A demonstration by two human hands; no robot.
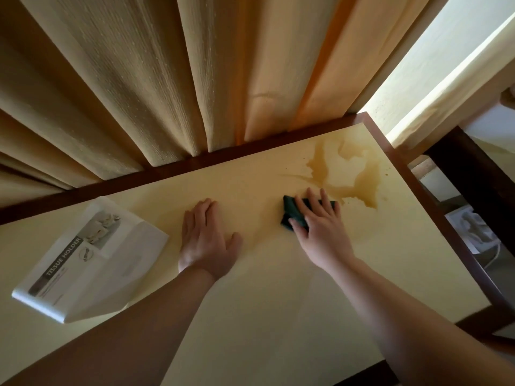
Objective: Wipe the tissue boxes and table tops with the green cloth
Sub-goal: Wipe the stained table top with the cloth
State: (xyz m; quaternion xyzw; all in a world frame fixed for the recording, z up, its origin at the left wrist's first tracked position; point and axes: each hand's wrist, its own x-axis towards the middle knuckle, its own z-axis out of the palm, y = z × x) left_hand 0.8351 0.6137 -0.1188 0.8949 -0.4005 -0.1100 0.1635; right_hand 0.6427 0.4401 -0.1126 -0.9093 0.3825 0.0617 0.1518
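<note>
Two flat hands — right hand (320, 218) presses green cloth (289, 210); brown spill (348, 171), possibly wet, beside.

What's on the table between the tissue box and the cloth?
Only the left hand, lying flat on the table, between the tissue box and the cloth in the head view.
</note>
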